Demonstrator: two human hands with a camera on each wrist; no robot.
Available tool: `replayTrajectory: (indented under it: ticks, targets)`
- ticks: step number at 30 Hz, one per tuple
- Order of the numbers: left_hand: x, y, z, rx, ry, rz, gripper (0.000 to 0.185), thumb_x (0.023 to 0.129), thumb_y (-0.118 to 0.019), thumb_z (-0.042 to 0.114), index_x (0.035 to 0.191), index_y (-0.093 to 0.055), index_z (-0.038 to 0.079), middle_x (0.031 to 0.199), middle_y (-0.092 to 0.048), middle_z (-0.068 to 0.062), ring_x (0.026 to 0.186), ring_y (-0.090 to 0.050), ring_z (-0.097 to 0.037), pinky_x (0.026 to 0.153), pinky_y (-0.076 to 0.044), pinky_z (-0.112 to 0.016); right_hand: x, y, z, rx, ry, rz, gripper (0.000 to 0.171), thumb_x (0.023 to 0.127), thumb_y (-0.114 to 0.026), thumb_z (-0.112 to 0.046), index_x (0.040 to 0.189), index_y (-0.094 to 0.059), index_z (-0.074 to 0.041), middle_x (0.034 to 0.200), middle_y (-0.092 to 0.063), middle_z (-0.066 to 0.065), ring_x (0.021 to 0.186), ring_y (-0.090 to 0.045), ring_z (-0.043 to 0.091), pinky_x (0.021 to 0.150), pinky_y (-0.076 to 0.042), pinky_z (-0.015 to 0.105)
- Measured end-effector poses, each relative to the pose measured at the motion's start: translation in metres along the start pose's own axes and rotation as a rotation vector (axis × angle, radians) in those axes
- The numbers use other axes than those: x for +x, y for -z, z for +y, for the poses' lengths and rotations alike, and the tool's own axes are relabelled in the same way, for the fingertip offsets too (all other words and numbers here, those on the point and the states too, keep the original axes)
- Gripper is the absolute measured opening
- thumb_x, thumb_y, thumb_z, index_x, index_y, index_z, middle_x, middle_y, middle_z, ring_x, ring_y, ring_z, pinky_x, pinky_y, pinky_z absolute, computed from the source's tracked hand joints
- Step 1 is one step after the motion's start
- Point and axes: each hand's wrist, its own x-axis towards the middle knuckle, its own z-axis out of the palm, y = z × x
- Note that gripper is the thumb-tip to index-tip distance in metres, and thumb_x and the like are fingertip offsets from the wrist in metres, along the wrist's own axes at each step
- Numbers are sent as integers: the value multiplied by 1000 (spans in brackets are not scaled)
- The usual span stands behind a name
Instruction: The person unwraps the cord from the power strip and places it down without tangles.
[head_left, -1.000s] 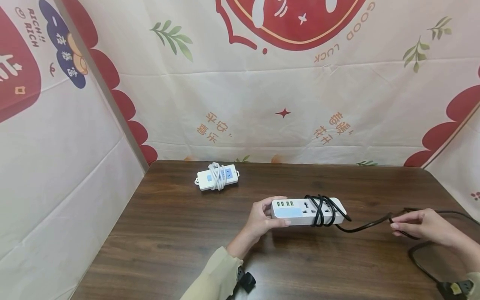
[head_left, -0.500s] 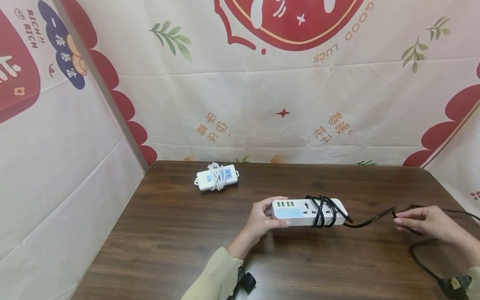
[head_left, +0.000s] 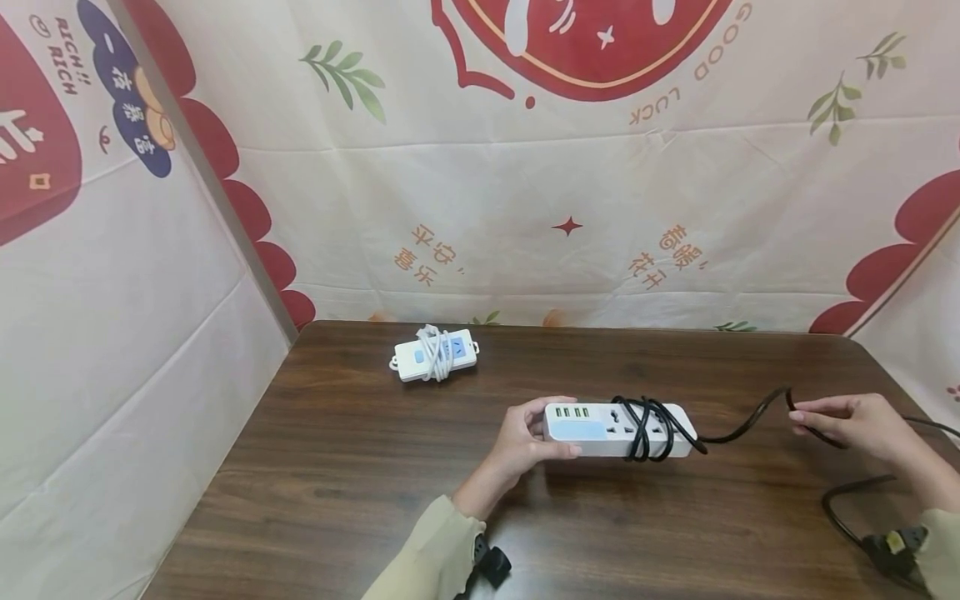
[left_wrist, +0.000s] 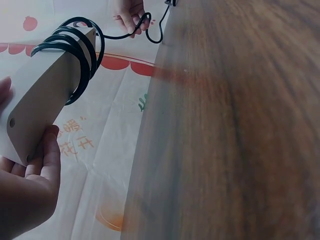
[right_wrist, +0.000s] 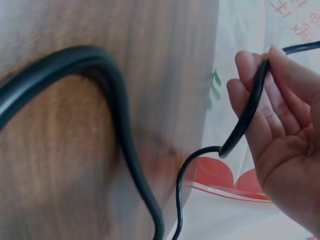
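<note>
A white power strip [head_left: 577,429] with several sockets and USB ports is held up off the table by my left hand [head_left: 519,435], which grips its left end between thumb and fingers. Loops of black cord [head_left: 643,429] wrap around the strip's right half; the left wrist view shows the coils [left_wrist: 75,47] round its body. From there the cord runs right to my right hand [head_left: 862,423], whose thumb and fingertips pinch it. In the right wrist view the pinched cord [right_wrist: 252,102] hangs down across the fingers.
A smaller white power strip [head_left: 416,360], wound with its own white cord, lies near the back edge of the brown wooden table [head_left: 337,467]. Printed cloth [head_left: 525,192] hangs behind and at the sides. More black cord [head_left: 832,500] trails on the table at the right.
My right hand has risen slightly with the cord, and the stretch beside the strip now arches higher. The strip has dipped a little in my left hand; its wraps remain.
</note>
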Motion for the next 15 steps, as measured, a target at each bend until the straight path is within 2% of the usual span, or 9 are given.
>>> replayTrajectory:
  ticks: [3,10,13,15]
  targets:
    - [0,0,0,2,5,-1,55,66,-70,-11,119,-56,-3,110,-62,-19,87,-62,-9,74,-51,-23,4,2,-3,5,-14,35,50,87,-60,-33,108,-60,12,76,-71,6,68,-58,-5,56,-39,10]
    - [0,1,-1,1,9,-4,55,66,-70,-11,119,-56,-4,110,-62,-19,86,-62,-9,74,-51,-24,9,14,-7,-31,-50,110,58,87,-57,-41,112,-58,11,76,-71,6,67,-44,-19,53,-38,14]
    - [0,1,-1,3,11,-10,55,66,-70,-11,119,-55,-4,111,-62,-19,87,-62,-9,75,-51,-23,11,19,-8,-67,-70,157,57,86,-57,-44,110,-61,7,83,-70,14,66,-36,-21,61,-41,26]
    - [0,1,-2,6,11,-13,56,67,-70,-10,120,-54,-5,111,-61,-18,87,-62,-9,75,-50,-23,12,22,-9,-95,-81,190,55,85,-57,-46,108,-63,3,93,-66,22,67,-35,-17,63,-39,33]
